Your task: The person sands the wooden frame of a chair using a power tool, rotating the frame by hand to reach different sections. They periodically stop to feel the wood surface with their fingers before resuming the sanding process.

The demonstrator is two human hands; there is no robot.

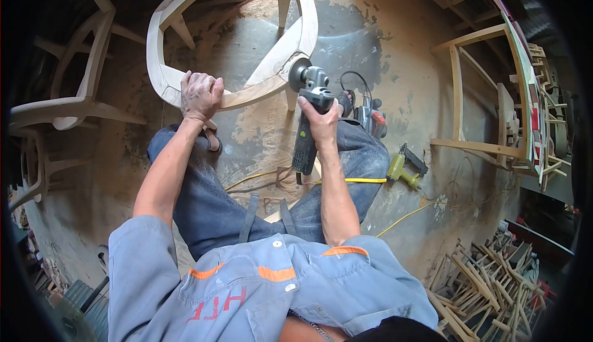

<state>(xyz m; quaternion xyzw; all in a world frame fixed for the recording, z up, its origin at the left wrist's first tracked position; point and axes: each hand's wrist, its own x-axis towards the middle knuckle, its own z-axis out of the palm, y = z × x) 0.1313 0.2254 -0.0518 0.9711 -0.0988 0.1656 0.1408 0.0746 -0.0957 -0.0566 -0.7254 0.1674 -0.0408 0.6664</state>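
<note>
A pale wooden chair frame (262, 90), with a rounded seat ring and several legs, stands on the floor in front of me. My left hand (201, 95) is closed over the near edge of the ring, its fingers dusty. Wrapped round the angle grinder (305, 147) is my right hand (321, 121). The grinder's round disc (299, 74) is at the ring's near right corner and appears to touch the wood. Its body hangs down toward my lap, with a cord at the lower end.
A yellow-green air nailer (404, 170) lies on the floor to the right, near a yellow hose (401, 220). Another power tool (374, 120) sits beyond my right knee. Chair frames (89, 95) stand left, wooden frames (457, 95) right. Wood pieces (491, 283) are heaped at lower right.
</note>
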